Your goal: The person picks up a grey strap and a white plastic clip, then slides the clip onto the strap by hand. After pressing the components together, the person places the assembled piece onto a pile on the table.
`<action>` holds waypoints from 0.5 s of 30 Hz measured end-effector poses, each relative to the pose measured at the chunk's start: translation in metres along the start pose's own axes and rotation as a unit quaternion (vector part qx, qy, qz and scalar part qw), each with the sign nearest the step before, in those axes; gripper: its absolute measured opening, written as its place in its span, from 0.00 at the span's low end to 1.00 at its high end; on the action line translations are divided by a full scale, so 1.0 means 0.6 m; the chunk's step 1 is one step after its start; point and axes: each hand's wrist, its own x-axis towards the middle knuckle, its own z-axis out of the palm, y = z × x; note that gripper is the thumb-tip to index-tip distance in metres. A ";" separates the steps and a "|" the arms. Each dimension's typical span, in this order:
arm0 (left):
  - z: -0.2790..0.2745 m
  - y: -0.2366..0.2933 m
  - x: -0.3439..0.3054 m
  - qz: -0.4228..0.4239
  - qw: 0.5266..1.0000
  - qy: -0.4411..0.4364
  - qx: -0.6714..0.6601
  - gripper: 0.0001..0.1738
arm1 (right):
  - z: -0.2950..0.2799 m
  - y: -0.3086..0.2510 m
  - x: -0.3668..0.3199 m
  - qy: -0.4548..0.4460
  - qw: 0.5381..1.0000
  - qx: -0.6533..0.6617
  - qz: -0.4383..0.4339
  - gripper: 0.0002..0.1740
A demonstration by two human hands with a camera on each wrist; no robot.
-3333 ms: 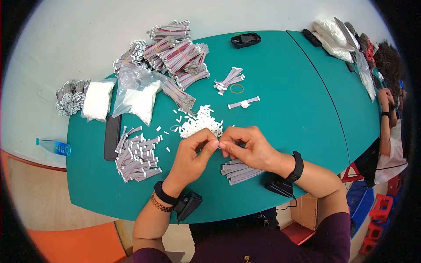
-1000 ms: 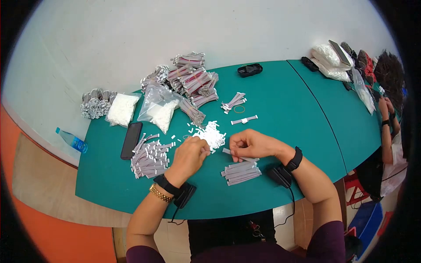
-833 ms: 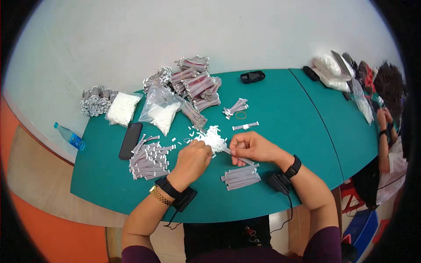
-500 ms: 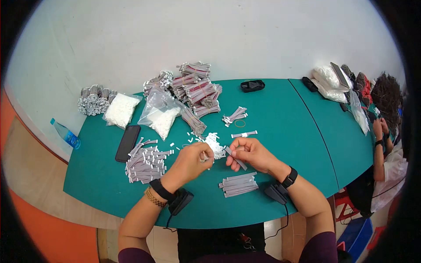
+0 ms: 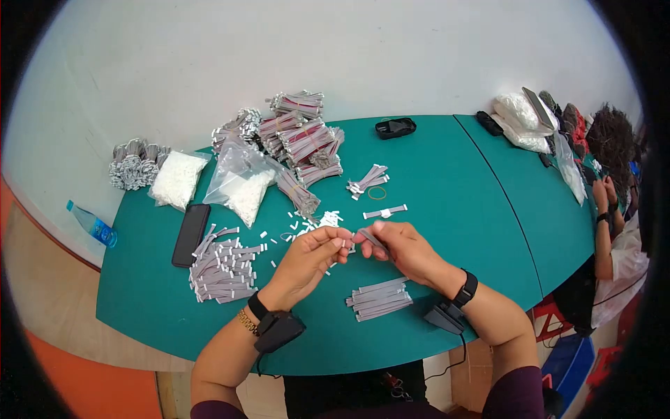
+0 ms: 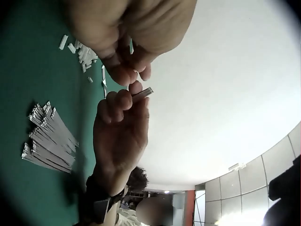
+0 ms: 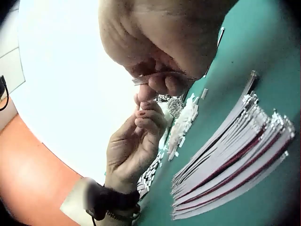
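Observation:
My right hand (image 5: 413, 257) grips a short flat grey ribbon cable (image 7: 162, 76), its end sticking out past the fingers. Thumb and fingertips of my left hand (image 5: 303, 265) pinch a tiny white piece (image 6: 135, 72), mostly covered by the fingers. Both hands' fingertips meet closely above the table, just in front of a heap of small white plastic pieces (image 5: 328, 220). Below the right hand lies a neat stack of grey ribbon cables (image 5: 379, 300). Left of the left hand spreads a loose pile of ribbon cables with white ends (image 5: 223, 272).
Behind the heap are a clear bag of white pieces (image 5: 244, 192), a second bag (image 5: 179, 179) and bundled cables (image 5: 303, 140). A dark phone (image 5: 190, 236) lies at left. A rubber band (image 5: 377, 193) and single cable (image 5: 385, 212) lie beyond the right hand. Another person (image 5: 614, 258) sits at far right.
My left hand has come away from the white heap, turned, and met the right hand's fingertips. The right hand keeps its ribbon cable, having turned it. The head view has shifted slightly.

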 end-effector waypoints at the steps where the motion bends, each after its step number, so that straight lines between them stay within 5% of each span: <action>1: 0.001 0.001 -0.002 -0.003 1.000 -0.002 -0.007 0.09 | -0.002 0.006 0.002 0.002 1.000 -0.016 -0.005 0.11; 15: -0.001 0.003 -0.015 0.012 1.000 -0.005 0.018 0.11 | 0.005 0.015 -0.005 -0.044 0.997 -0.055 -0.023 0.07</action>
